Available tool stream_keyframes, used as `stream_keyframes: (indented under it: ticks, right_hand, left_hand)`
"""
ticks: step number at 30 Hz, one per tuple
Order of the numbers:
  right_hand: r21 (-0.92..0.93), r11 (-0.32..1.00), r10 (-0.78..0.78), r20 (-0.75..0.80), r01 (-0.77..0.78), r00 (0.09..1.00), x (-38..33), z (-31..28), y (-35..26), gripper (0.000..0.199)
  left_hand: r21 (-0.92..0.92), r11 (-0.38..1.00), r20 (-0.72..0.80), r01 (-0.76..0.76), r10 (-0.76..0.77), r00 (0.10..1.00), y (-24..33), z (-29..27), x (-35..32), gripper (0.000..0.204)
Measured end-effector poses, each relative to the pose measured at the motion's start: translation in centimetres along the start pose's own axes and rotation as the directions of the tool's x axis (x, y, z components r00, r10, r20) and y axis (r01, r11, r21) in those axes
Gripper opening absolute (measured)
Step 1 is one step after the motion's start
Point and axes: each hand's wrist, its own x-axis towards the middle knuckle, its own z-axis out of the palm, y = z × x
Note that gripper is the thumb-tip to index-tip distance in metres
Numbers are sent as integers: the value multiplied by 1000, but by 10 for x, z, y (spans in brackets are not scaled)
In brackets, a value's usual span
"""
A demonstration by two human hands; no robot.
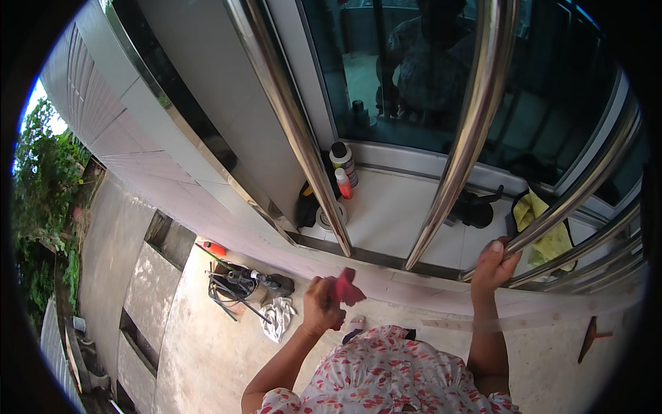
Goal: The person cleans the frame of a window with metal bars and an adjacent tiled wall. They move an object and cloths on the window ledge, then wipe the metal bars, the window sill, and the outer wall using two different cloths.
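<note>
My left hand [319, 309] is closed round a dark red cloth [349, 288], held in the air in front of the sill's outer edge. To the right, my right hand [491, 265] wraps round the lower end of a shiny metal window bar [552, 219]. Two more steel bars, a left one [296, 131] and a middle one [465, 148], stand between me and the dark window glass [427, 83]. Behind the bars, a yellow cloth [541, 224] hangs over something dark on the white sill [396, 200], close to my right hand.
On the sill stand a black-capped bottle [343, 160], a small red bottle [344, 185], a white roll [332, 217] and a black object [476, 209]. Below on the ground lie a bag of tools [243, 283], a white rag [278, 319] and an orange object [211, 248]. A tiled wall rises at left.
</note>
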Motion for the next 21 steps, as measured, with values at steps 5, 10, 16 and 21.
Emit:
stream_keyframes:
  ticks: [5, 10, 16, 21]
  right_hand:
    - [-22, 1000, -1, -78, -1, 997, 2, 8, -7, 17]
    - [12, 1000, -19, -8, 19, 1000, 3, 6, -6, 15]
    - [0, 1000, -14, -55, 14, 998, 3, 5, -3, 13]
    - [-24, 1000, -15, -57, 14, 998, 3, 6, -5, 13]
  left_hand:
    - [168, 981, -252, 95, -50, 966, -19, -7, 33, 22]
    - [299, 954, -273, 35, 50, 961, -27, 1, 76, 39]
    - [328, 937, -98, 120, -93, 991, -33, 15, 94, 45]
    - [197, 979, -28, 50, -45, 999, -32, 22, 98, 36]
